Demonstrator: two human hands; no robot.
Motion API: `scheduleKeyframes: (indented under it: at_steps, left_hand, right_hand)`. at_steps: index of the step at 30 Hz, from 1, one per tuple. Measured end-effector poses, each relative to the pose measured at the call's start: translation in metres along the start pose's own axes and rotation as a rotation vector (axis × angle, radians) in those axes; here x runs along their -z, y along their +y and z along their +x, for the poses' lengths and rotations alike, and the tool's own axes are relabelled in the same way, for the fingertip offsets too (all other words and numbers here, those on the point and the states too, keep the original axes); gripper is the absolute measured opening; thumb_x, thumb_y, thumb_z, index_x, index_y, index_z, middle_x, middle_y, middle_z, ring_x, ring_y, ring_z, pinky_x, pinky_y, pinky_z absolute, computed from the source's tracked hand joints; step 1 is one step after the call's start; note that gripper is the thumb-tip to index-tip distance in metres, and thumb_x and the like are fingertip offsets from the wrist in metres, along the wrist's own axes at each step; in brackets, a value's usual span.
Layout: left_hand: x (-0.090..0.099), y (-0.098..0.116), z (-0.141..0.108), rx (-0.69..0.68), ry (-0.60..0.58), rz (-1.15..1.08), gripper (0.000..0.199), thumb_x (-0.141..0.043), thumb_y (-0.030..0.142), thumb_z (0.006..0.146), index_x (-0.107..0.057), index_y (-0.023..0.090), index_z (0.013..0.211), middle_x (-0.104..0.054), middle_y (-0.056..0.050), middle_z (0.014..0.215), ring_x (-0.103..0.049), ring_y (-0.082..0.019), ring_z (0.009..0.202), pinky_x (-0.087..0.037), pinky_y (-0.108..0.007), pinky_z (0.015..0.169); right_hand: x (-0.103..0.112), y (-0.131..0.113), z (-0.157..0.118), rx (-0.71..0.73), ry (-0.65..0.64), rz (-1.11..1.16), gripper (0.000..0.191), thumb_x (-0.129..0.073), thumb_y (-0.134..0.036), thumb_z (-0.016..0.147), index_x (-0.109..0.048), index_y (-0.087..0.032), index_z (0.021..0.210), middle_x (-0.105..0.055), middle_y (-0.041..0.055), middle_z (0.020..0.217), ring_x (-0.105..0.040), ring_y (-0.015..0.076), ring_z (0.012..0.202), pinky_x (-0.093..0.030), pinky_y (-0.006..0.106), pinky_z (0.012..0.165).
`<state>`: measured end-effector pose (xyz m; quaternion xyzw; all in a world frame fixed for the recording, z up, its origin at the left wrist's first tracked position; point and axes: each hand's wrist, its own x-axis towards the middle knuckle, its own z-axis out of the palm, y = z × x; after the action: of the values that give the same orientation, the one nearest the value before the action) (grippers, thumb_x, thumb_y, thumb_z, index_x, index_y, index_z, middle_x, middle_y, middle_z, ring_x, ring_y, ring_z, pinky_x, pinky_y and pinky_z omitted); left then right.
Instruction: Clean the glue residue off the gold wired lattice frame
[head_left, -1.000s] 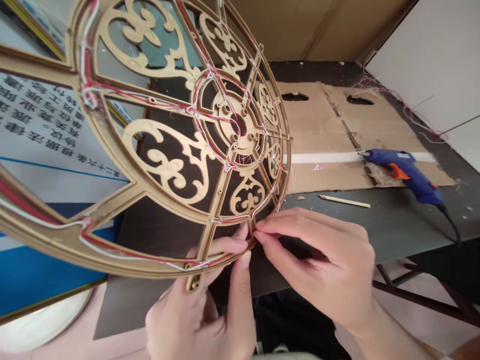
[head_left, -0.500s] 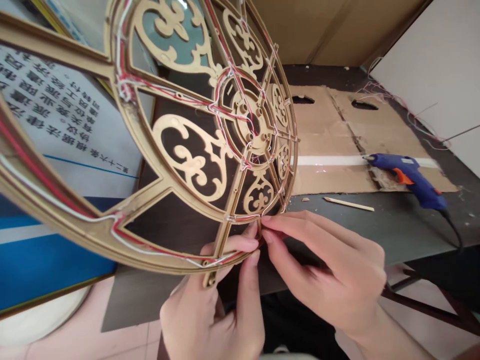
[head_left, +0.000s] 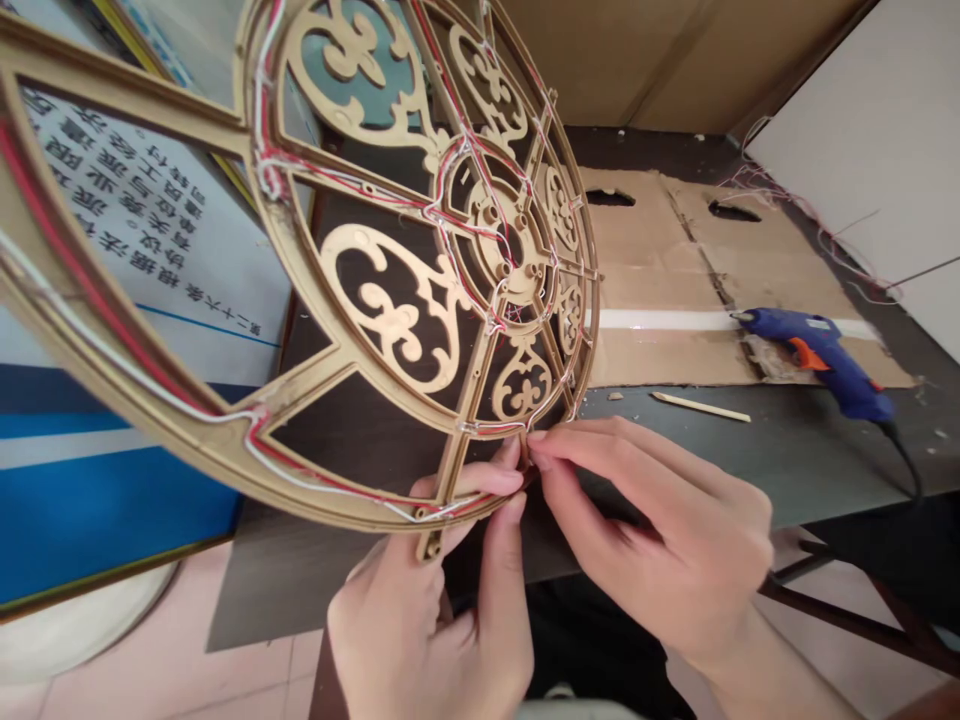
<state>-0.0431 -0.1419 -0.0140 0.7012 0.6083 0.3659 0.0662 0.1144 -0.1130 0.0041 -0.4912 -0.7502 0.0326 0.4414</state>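
A round gold openwork frame (head_left: pixel 300 380) stands tilted across the left and middle of the head view. Red and white wires (head_left: pixel 330 170) run along its rings and spokes. My left hand (head_left: pixel 442 600) grips the lower rim from below, thumb and fingers on either side. Beside it, my right hand (head_left: pixel 645 510) has thumb and forefinger pinched at the lower right of the frame, by a short spoke where wires pass. Whether a wire is between those fingertips is too small to tell.
A blue glue gun (head_left: pixel 825 355) lies on flattened cardboard (head_left: pixel 652 250) at the right. Nearer the table edge is a small wooden stick (head_left: pixel 701 407). Loose wires (head_left: pixel 817 225) lie at the back right. A printed board (head_left: pixel 112 480) stands behind the frame at the left.
The frame has shifted slightly right and turned a little in the view. My right hand's fingertips have moved slightly and stay pinched near the rim.
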Motion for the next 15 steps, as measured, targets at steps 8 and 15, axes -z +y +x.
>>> scheduleKeyframes:
  at_steps: [8, 15]
  left_hand:
    - [-0.0008, 0.0018, 0.002, 0.005, 0.001, -0.087, 0.012, -0.061, 0.023, 0.103, -0.067, 0.029, 0.111, -0.082, 0.008, 0.105, -0.08, -0.009, 0.095, -0.061, -0.013, 0.083]
    - [-0.0017, -0.0043, -0.0027, -0.046, 0.017, 0.057, 0.015, -0.059, 0.027, 0.105, -0.072, 0.024, 0.112, -0.082, -0.004, 0.102, -0.08, -0.015, 0.082, -0.06, -0.018, 0.068]
  right_hand:
    - [-0.001, -0.0031, -0.005, 0.01, -0.009, 0.063, 0.022, -0.065, 0.004, 0.091, -0.075, -0.016, 0.092, -0.08, 0.0029, 0.088, -0.075, 0.0104, 0.079, -0.062, 0.019, 0.082]
    - [-0.0019, -0.001, -0.0043, 0.018, 0.035, 0.029, 0.024, -0.066, 0.005, 0.09, -0.076, -0.015, 0.098, -0.081, 0.0019, 0.089, -0.075, 0.0103, 0.079, -0.063, 0.017, 0.083]
